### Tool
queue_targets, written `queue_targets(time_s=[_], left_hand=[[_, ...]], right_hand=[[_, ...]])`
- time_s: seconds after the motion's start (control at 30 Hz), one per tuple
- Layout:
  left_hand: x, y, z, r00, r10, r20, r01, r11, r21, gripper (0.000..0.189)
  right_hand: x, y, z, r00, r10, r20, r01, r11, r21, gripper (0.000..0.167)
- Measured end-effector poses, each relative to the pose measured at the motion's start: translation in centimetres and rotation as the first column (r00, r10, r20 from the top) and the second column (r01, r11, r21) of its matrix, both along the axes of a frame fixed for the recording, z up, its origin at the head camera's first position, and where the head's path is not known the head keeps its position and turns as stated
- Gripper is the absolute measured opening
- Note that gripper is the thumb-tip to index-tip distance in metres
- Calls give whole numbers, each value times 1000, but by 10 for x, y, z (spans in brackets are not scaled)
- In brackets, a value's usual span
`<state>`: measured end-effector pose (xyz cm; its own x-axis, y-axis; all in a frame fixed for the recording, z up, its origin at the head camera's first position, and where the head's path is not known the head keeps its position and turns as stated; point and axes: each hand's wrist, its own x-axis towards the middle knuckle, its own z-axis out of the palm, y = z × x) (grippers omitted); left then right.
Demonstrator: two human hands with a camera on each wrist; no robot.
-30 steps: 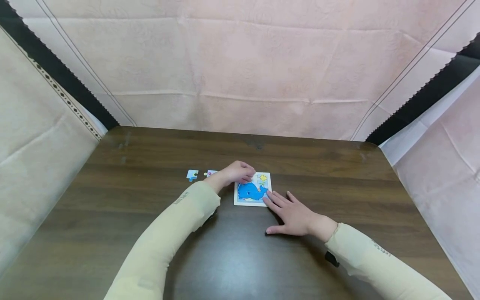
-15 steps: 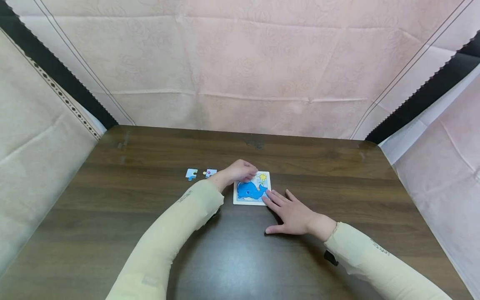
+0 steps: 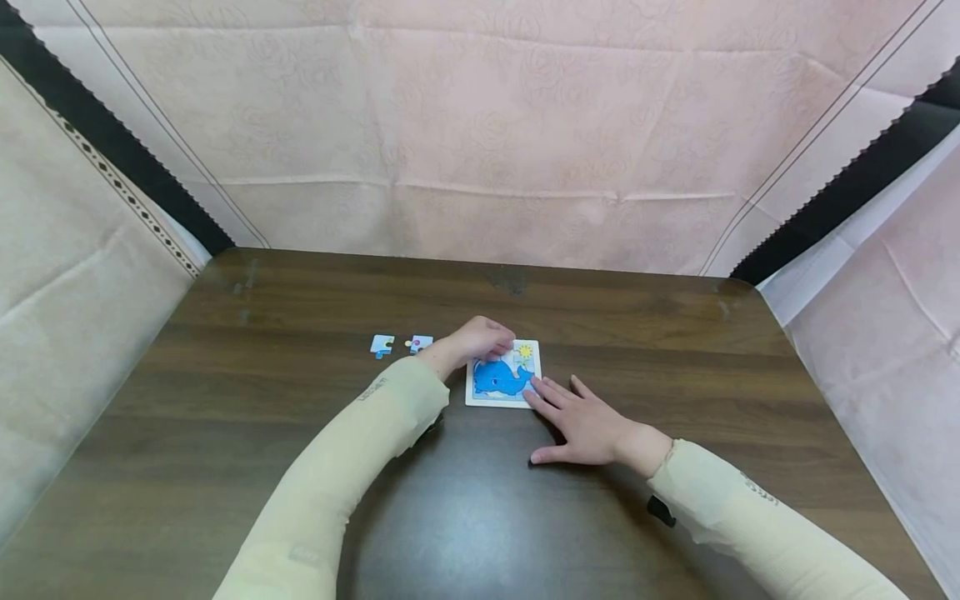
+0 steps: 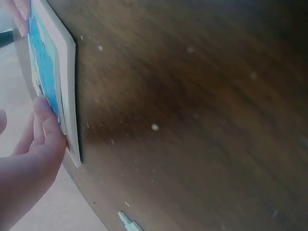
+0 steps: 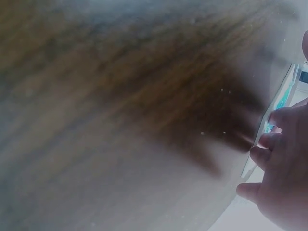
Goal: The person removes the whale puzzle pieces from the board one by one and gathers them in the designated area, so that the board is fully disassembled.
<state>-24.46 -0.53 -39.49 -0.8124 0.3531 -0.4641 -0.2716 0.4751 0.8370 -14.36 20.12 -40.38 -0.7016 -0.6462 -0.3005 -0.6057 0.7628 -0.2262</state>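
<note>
A small square jigsaw puzzle [image 3: 498,379] with a white border lies on the table, showing a blue whale and a yellow sun. Over its upper left part is my left hand [image 3: 480,340], fingers bent down onto it. In the left wrist view, fingertips of the left hand [image 4: 41,139] touch the puzzle [image 4: 48,67] near its edge; whether they pinch a piece is hidden. My right hand [image 3: 585,425] lies spread, its foremost fingertips on the puzzle's lower right edge and its thumb out to the side. The right wrist view shows those fingers [image 5: 281,118] at the white border.
Two loose jigsaw pieces, a pale blue one [image 3: 382,345] and one with a small pink mark [image 3: 421,342], lie left of the puzzle on the brown wooden table [image 3: 300,433]. Pale cloth [image 3: 480,125] hangs behind the table.
My left hand has shifted slightly right over the puzzle, uncovering more of the nearer loose piece. The right hand stays in place; the view has tilted a little.
</note>
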Motion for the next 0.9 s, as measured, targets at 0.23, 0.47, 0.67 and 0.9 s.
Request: queue_targets(time_s=[0.23, 0.47, 0.67, 0.9], left_hand=[[-1, 2, -1, 1000, -5, -2, 5, 1000, -10, 41], [-1, 4, -1, 1000, -26, -13, 25, 998, -57, 41], [0, 6, 0, 999, -28, -18, 27, 997, -71, 40], [0, 6, -3, 999, -29, -41, 25, 995, -93, 38]], right_hand=[[-1, -1, 1, 1000, 7, -3, -7, 1000, 0, 87], [-1, 0, 2, 1000, 14, 4, -14, 1000, -7, 87], [-2, 1, 3, 1000, 13, -3, -13, 1000, -1, 88], [-3, 0, 4, 1000, 12, 9, -12, 1000, -1, 87]])
